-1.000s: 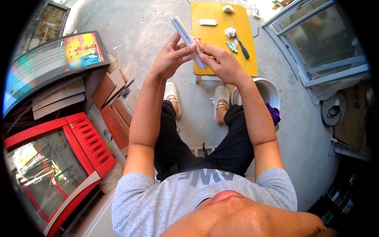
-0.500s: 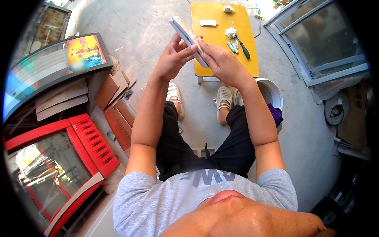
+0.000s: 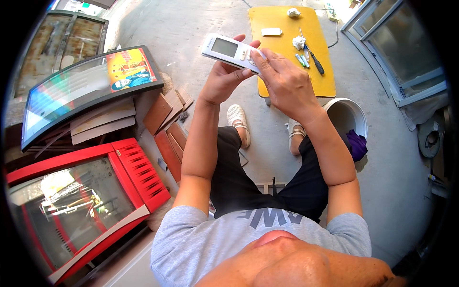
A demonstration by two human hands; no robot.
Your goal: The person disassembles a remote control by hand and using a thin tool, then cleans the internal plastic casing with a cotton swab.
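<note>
My left hand [image 3: 224, 79] grips a white remote control [image 3: 224, 46] with a small dark screen, its thumb along the lower edge and fingertips behind it. My right hand [image 3: 284, 83] holds the remote's right end, a finger on the buttons. Beyond them, on the yellow table [image 3: 270, 14], lie a white plastic cover [image 3: 271, 32], crumpled white tissues [image 3: 298, 42], a black-handled screwdriver [image 3: 318, 64] and small green-and-white cylinders [image 3: 302, 60].
A red cabinet [image 3: 136, 174], a glass-fronted panel [image 3: 67, 98] and stacked boards [image 3: 162, 115] are at the left. A white bucket [image 3: 351, 105] with purple cloth [image 3: 356, 143] stands beside my right leg. Framed glass panes [image 3: 411, 52] lean at the right.
The remote has turned from seen edge-on and steeply slanted to screen upward and flatter. My right finger has moved onto its buttons. The whole view has shifted rightward.
</note>
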